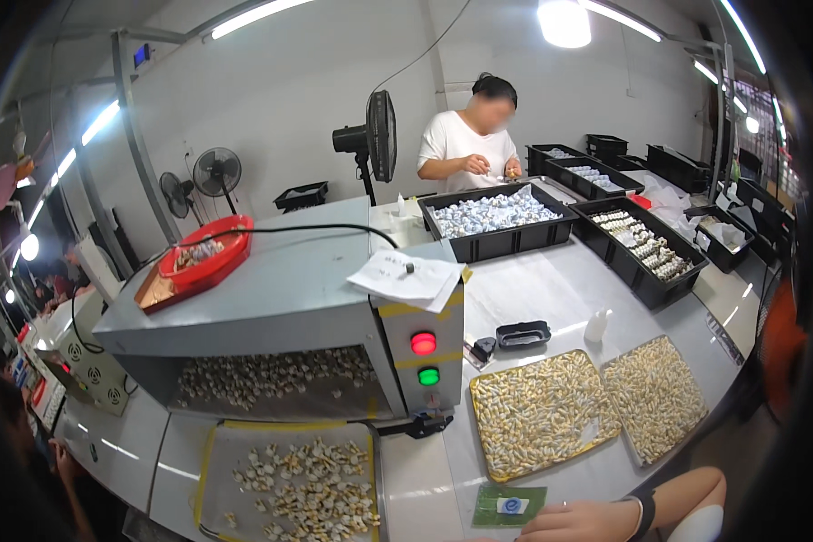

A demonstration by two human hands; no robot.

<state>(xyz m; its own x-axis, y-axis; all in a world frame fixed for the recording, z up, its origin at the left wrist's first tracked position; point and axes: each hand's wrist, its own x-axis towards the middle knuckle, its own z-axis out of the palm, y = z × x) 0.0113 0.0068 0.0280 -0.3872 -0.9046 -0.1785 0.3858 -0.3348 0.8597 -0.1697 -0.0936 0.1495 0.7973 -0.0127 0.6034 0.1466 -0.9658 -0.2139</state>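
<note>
Pale plain walls (pixel 289 90) stand behind a grey sheet-metal box machine (pixel 307 280), with bright white tube lights (pixel 260 16) overhead. Behind the machine are a tall black pedestal fan (pixel 381 135) and, to the fan's right, a co-worker in a white short-sleeved top (pixel 456 144). Right of the machine spreads a glossy white tabletop (pixel 542 294); its far part bears deep black plastic crates (pixel 506 245) of small pale pieces. Nearer, still to the machine's right, are a shallow black plastic dish (pixel 523 335), a small white squeeze bottle (pixel 595 326) and two flat rectangular trays (pixel 591 431) spread with cream-yellow pieces. On the machine lie a red plastic basket (pixel 242 256) and white paper sheets (pixel 402 282). Directly before its opening sits a yellow-edged metal tray (pixel 221 474) of cream-and-brown pieces.

To the machine's front right, a flat green rectangular mat (pixel 488 517) bears a small white piece with a blue ring (pixel 513 506). Beside the mat is the right hand (pixel 580 521), black-banded at the wrist, fingers bent; whether they pinch anything I cannot tell.
</note>
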